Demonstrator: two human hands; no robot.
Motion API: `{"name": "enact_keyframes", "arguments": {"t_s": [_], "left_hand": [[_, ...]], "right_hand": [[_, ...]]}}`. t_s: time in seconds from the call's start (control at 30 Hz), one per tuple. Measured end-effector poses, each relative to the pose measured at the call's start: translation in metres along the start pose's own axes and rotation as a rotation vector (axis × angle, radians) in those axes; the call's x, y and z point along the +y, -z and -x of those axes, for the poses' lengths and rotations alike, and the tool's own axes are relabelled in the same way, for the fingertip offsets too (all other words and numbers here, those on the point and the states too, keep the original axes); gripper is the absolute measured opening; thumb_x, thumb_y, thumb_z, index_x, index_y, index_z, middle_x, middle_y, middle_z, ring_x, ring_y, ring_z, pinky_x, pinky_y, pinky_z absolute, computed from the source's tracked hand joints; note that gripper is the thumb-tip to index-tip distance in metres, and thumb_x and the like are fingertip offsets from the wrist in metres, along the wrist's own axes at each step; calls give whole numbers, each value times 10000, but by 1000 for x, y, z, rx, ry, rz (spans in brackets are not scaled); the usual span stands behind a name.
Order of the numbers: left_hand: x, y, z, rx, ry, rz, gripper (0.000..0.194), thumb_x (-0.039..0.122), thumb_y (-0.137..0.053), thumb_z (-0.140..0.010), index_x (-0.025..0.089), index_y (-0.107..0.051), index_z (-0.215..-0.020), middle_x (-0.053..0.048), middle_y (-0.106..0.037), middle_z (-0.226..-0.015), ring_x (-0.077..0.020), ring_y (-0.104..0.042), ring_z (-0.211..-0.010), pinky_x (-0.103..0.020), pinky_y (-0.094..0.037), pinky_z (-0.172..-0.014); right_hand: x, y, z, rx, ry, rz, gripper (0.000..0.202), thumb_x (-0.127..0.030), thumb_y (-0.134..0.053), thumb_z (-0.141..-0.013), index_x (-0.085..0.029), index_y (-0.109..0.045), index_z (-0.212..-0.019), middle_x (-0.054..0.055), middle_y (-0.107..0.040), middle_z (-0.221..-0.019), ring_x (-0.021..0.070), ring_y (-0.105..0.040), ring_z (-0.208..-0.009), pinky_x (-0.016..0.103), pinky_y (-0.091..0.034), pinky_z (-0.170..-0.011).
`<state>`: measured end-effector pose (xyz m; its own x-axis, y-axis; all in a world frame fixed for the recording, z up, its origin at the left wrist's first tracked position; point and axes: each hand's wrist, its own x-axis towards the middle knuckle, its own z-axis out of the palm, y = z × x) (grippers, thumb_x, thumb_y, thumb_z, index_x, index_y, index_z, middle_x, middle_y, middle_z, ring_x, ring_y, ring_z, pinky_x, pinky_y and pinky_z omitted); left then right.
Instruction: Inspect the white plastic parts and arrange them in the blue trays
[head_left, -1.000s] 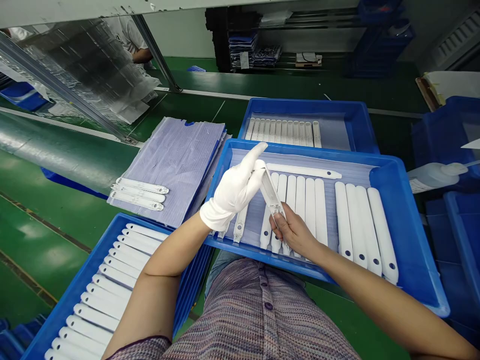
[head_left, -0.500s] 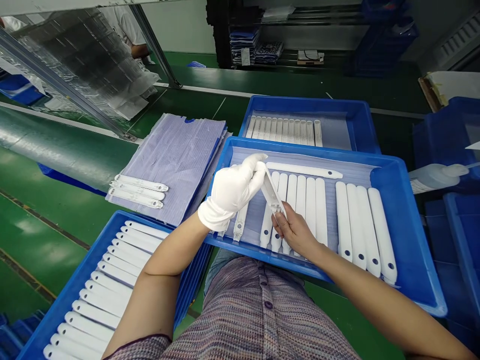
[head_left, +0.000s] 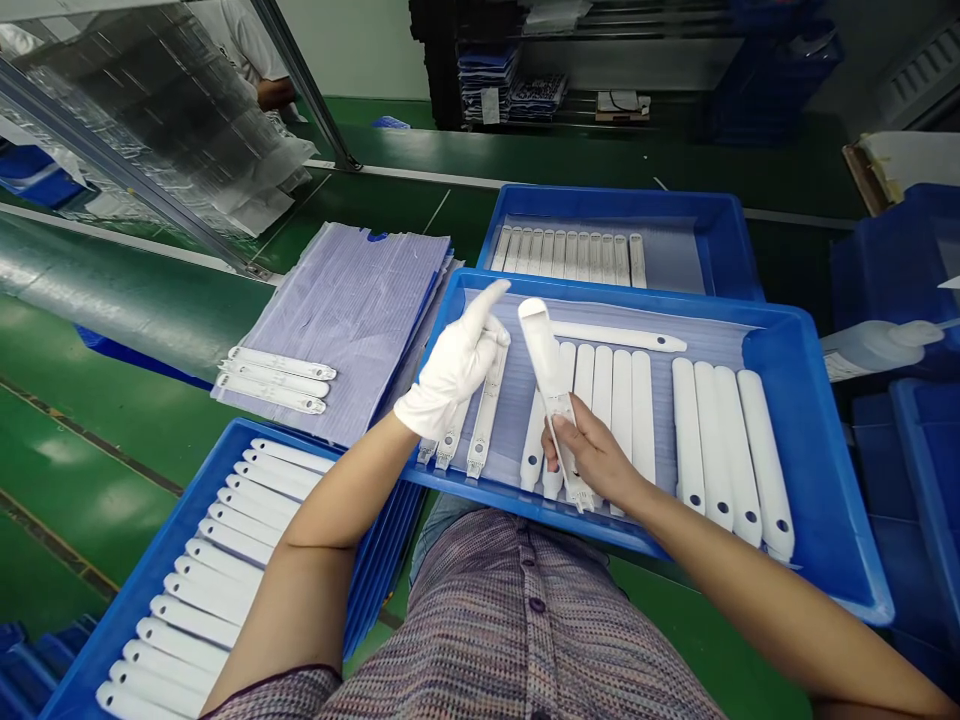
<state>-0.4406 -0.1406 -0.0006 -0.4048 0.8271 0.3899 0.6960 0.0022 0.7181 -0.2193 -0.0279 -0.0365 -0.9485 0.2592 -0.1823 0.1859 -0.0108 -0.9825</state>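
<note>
White-gloved left hand [head_left: 456, 372] drawn away from long white plastic strip [head_left: 543, 348]; grip half-curled, hold unclear. Bare right hand [head_left: 591, 452] clasps strip's near end over blue rectangular plastic tray [head_left: 817, 450].

The left hand [head_left: 459, 370] wears a white glove [head_left: 427, 412], the purple-flecked shirt [head_left: 465, 620] dark buttons [head_left: 536, 605] and dark-edged sleeves [head_left: 292, 692].

The middle tray [head_left: 832, 500] looks like smooth, slightly glossy blue plastic. Strips [head_left: 641, 420] inside it, and the held strip [head_left: 541, 350] above it, appear smooth white plastic. Left of the tray, sheets [head_left: 352, 310] look finely ribbed (foam or paper, hard to tell). Right of it, the bottle [head_left: 874, 345] seems translucent plastic; below, the shirt [head_left: 465, 610] is coarse cloth.
</note>
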Motion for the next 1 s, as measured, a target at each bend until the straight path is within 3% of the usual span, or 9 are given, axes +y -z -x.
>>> {"name": "enact_keyframes", "arguments": {"t_s": [0.07,0.13,0.2,0.27,0.47,0.6,0.7,0.83,1.0], "left_hand": [[-16,-13,3,-94,25,-288,613,316,-464,-1028,127,-383,-1606,-175,-652,-1420,-290,-632,-1314,-485,-461,-1175],[-29,-29,11,-316,14,-525,687,372,-580,-994,93,-405,-1597,-218,-448,-1630,-364,-394,-1542,-575,-238,-1304],[-39,-44,22,-540,17,-620,810,436,-662,-955,71,-372,-1618,-235,-338,-1687,-388,-267,-1600,-597,-113,-1328],[-47,-52,34,-647,49,-617,883,459,-683,-938,60,-323,-1639,-239,-299,-1702,-371,-254,-1608,-561,-132,-1334],[-65,-39,44,-620,58,-488,839,323,-665,-900,58,-332,-1622,-214,-290,-1714,-315,-250,-1616,-459,-228,-1330],[-61,-29,32,-475,82,-488,582,271,-478,-992,85,-455,-1544,-182,-476,-1619,-286,-375,-1566,-478,-255,-1325],[-56,-32,25,-429,10,-511,554,315,-392,-1052,98,-453,-1559,-177,-409,-1665,-291,-301,-1601,-524,-196,-1338],[-55,-43,28,-565,-24,-567,610,372,-451,-1062,101,-416,-1607,-181,-389,-1677,-316,-322,-1591,-516,-198,-1335],[-53,-46,40,-584,12,-704,761,466,-614,-998,102,-398,-1631,-195,-368,-1682,-373,-290,-1596,-538,-166,-1335]], "right_hand": [[-2,4,-6,81,-50,20,555,-475,-426,-1076,-203,-341,-1553,-1,-595,-801,195,-605,-667,363,-542,-659],[-3,8,-15,134,-127,79,681,-369,-444,-1047,-197,-186,-1654,30,-629,-869,219,-629,-731,382,-561,-686],[-4,10,-26,149,-200,126,780,-295,-442,-1016,-189,-67,-1692,79,-670,-1010,232,-655,-791,415,-588,-753],[-3,9,-37,136,-254,151,802,-238,-439,-990,-195,-64,-1698,136,-656,-1225,240,-687,-877,443,-607,-836],[9,-11,-65,43,-309,292,801,-105,-427,-941,-163,-136,-1685,235,-333,-1640,250,-709,-1081,390,-646,-837],[14,-28,-71,-50,-294,546,816,-77,-526,-911,-121,-205,-1660,256,-489,-1516,196,-738,-873,329,-636,-754],[7,-28,-78,-72,-270,618,680,-45,-604,-857,-115,-477,-1521,200,-635,-1358,195,-731,-810,301,-612,-709],[-5,13,-101,47,-202,798,325,-70,-596,-878,-185,-736,-1148,101,-737,-1200,284,-695,-1101,369,-555,-949],[-3,98,-121,328,-171,985,365,-72,-519,-896,-114,-717,-1200,187,-645,-1336,364,-542,-1307,490,-418,-1104]]}}
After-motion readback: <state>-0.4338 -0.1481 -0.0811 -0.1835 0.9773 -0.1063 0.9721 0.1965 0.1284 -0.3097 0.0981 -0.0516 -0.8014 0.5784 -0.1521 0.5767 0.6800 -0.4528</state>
